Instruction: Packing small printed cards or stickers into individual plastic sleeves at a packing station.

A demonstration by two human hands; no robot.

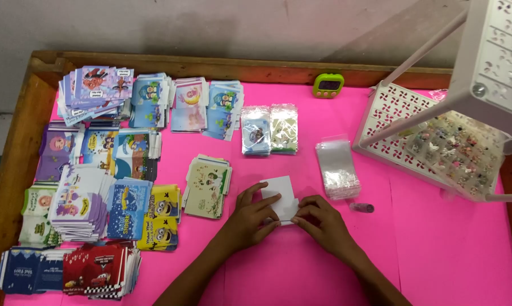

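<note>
Your left hand (pixel 255 217) and your right hand (pixel 323 222) meet at the middle of the pink table (pixel 437 243), both on a small white card (pixel 281 197). The fingers of your left hand curl over the card's left edge and pinch it; the fingers of your right hand are bent down onto its lower right corner, pressing and gripping there. The card lies flat on the table, its top edge free toward 12 o'clock.

At 9 o'clock of the card, just beside your left hand, lies a stack of pale green cards (pixel 207 186). At 2 o'clock sits a pile of clear plastic sleeves (pixel 337 168), and a small dark tube (pixel 362 207) lies at 3 o'clock of your right hand. Further at 2 o'clock stands a white plastic rack (pixel 432 141). A green timer (pixel 328 85) rests at 12 o'clock, near the table's far edge.
</note>
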